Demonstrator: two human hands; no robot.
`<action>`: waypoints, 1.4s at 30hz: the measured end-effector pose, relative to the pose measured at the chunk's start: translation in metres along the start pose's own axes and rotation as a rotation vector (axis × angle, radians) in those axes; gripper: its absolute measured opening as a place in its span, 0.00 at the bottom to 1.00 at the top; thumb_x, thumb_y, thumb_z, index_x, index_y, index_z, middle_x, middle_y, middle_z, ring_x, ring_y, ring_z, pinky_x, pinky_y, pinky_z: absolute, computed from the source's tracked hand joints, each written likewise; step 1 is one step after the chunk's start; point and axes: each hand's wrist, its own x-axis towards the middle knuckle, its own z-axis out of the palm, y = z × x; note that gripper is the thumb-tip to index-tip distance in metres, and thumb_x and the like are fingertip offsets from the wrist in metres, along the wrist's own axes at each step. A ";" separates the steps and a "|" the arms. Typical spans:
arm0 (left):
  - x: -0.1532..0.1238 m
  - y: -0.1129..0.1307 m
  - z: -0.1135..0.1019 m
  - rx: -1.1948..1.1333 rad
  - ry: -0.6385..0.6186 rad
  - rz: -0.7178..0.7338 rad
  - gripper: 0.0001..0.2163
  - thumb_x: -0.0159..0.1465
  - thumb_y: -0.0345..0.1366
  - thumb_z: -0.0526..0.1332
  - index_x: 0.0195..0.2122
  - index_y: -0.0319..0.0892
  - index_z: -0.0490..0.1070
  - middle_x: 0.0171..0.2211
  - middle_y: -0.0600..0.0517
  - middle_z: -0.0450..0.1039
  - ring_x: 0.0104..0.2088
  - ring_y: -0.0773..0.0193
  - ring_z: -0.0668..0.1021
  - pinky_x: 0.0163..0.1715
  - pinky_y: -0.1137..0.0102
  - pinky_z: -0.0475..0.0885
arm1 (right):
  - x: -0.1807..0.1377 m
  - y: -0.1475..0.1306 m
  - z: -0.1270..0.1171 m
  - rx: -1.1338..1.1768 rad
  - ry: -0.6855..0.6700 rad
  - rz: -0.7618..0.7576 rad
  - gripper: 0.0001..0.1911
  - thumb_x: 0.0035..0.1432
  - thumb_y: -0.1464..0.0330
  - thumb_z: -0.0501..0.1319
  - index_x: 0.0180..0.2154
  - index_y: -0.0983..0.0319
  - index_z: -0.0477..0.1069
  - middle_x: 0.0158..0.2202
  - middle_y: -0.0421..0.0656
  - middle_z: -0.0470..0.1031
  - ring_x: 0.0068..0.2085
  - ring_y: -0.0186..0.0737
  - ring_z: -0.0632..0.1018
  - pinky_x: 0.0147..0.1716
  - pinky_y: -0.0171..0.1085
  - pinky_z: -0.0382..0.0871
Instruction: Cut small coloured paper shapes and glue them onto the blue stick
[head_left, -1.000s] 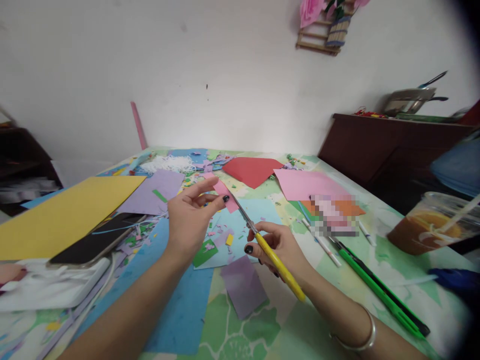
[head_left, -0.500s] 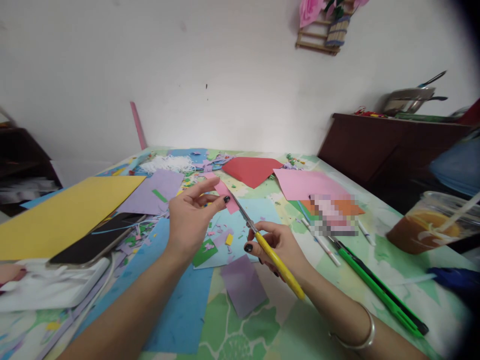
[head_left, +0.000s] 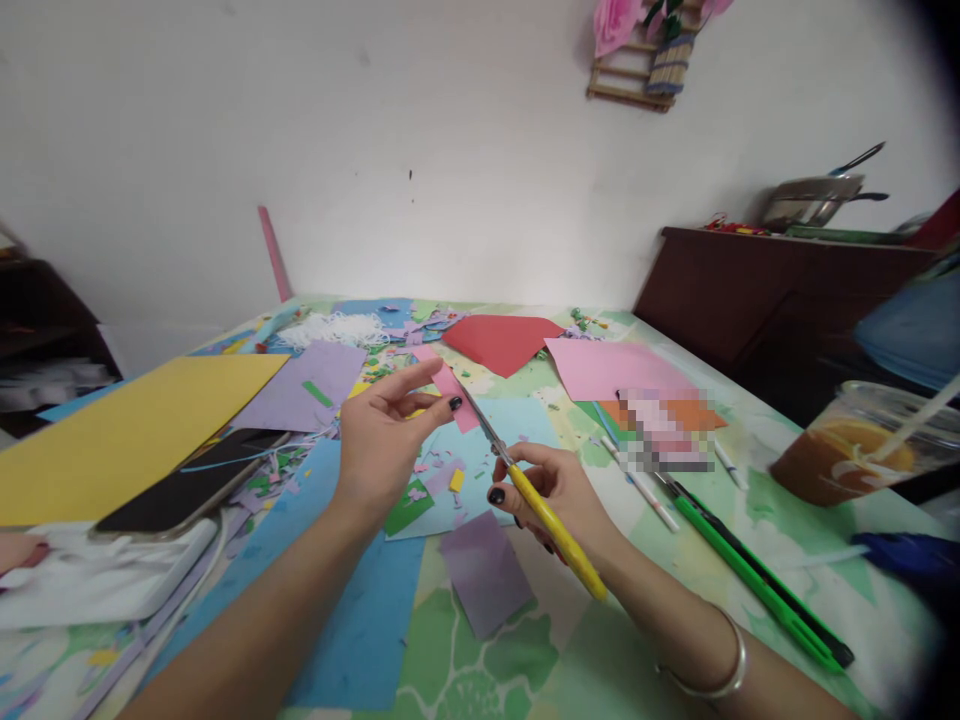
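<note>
My left hand (head_left: 390, 430) pinches a narrow strip of pink paper (head_left: 463, 408) between thumb and fingertips, above the table. Yellow-handled scissors (head_left: 551, 520) are gripped in my right hand (head_left: 559, 490), and their blades point up and left along the strip's right edge. Whether the blades are fully closed I cannot tell. Beneath both hands lies a light blue sheet (head_left: 517, 425) strewn with scraps, among them a green piece (head_left: 407, 512) and a small yellow one (head_left: 457, 481). A purple paper rectangle (head_left: 487, 575) rests just in front of it.
Left are a yellow sheet (head_left: 135, 420), a phone (head_left: 191, 485) and a white tray (head_left: 112, 590) with another person's hand (head_left: 19, 552). Right are a green utility knife (head_left: 757, 570), a white marker (head_left: 641, 485) and a plastic cup of drink (head_left: 832, 450). Red paper (head_left: 499, 340) lies behind.
Both hands keep nearly the same pose, with the scissors still against the pink strip. The view has shifted very slightly.
</note>
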 end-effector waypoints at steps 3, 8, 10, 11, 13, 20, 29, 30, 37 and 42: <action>0.000 0.001 0.000 0.009 -0.003 -0.008 0.21 0.47 0.30 0.71 0.45 0.40 0.76 0.26 0.52 0.78 0.27 0.67 0.78 0.30 0.73 0.75 | 0.000 0.000 0.001 0.012 0.003 0.004 0.15 0.42 0.65 0.71 0.29 0.62 0.67 0.13 0.29 0.58 0.13 0.23 0.56 0.11 0.25 0.48; 0.000 0.000 0.001 -0.024 -0.001 0.001 0.21 0.47 0.30 0.71 0.44 0.40 0.76 0.31 0.50 0.79 0.28 0.66 0.78 0.30 0.71 0.75 | 0.000 -0.002 0.001 -0.007 0.019 0.025 0.16 0.42 0.64 0.71 0.29 0.62 0.68 0.13 0.29 0.58 0.13 0.23 0.57 0.11 0.26 0.48; 0.000 0.000 0.001 -0.027 0.001 -0.009 0.21 0.46 0.30 0.71 0.44 0.40 0.76 0.34 0.50 0.79 0.28 0.66 0.78 0.30 0.71 0.75 | -0.001 -0.003 0.001 -0.014 0.020 0.032 0.16 0.41 0.63 0.71 0.29 0.62 0.68 0.13 0.29 0.58 0.13 0.23 0.57 0.11 0.26 0.48; -0.001 0.000 0.001 -0.029 0.003 -0.012 0.21 0.46 0.30 0.71 0.44 0.41 0.76 0.34 0.50 0.79 0.28 0.66 0.78 0.29 0.71 0.75 | -0.001 -0.003 0.001 -0.015 0.020 0.034 0.16 0.41 0.63 0.71 0.29 0.62 0.68 0.13 0.29 0.58 0.13 0.23 0.57 0.11 0.26 0.48; -0.002 0.001 0.001 -0.026 0.003 -0.021 0.21 0.46 0.30 0.70 0.44 0.41 0.77 0.34 0.50 0.79 0.28 0.66 0.78 0.30 0.71 0.75 | -0.001 -0.003 0.001 -0.020 0.020 0.034 0.17 0.41 0.62 0.71 0.29 0.62 0.68 0.13 0.29 0.58 0.13 0.23 0.57 0.11 0.26 0.48; -0.003 0.003 0.002 0.018 -0.019 -0.040 0.22 0.47 0.31 0.70 0.45 0.41 0.76 0.36 0.49 0.80 0.27 0.65 0.78 0.30 0.69 0.75 | -0.001 -0.002 0.002 -0.008 0.017 0.015 0.17 0.41 0.61 0.71 0.29 0.62 0.67 0.13 0.29 0.58 0.13 0.23 0.56 0.11 0.26 0.47; -0.003 0.002 0.002 -0.018 -0.023 -0.057 0.22 0.47 0.30 0.70 0.45 0.41 0.76 0.35 0.49 0.80 0.26 0.66 0.78 0.30 0.69 0.76 | -0.002 -0.002 0.003 -0.013 0.022 0.007 0.18 0.42 0.60 0.71 0.30 0.62 0.68 0.13 0.30 0.58 0.13 0.23 0.56 0.11 0.26 0.47; -0.003 0.002 0.002 -0.019 -0.021 -0.059 0.22 0.47 0.30 0.70 0.45 0.41 0.76 0.35 0.49 0.80 0.26 0.65 0.78 0.30 0.69 0.76 | -0.002 -0.003 0.003 -0.018 0.024 0.012 0.18 0.42 0.60 0.71 0.30 0.62 0.68 0.13 0.30 0.58 0.13 0.23 0.57 0.11 0.27 0.47; -0.003 -0.001 0.001 -0.017 -0.016 -0.092 0.22 0.45 0.30 0.71 0.45 0.43 0.77 0.35 0.49 0.81 0.28 0.62 0.80 0.35 0.66 0.76 | -0.002 -0.005 0.004 -0.015 0.028 0.028 0.19 0.40 0.60 0.72 0.29 0.62 0.67 0.13 0.30 0.58 0.12 0.24 0.57 0.11 0.27 0.48; -0.004 -0.004 0.003 -0.011 -0.015 -0.116 0.23 0.45 0.30 0.71 0.45 0.43 0.76 0.32 0.48 0.81 0.33 0.56 0.81 0.37 0.64 0.75 | -0.002 -0.005 0.003 -0.006 0.015 0.021 0.18 0.41 0.60 0.71 0.29 0.62 0.66 0.13 0.30 0.58 0.12 0.24 0.58 0.10 0.26 0.49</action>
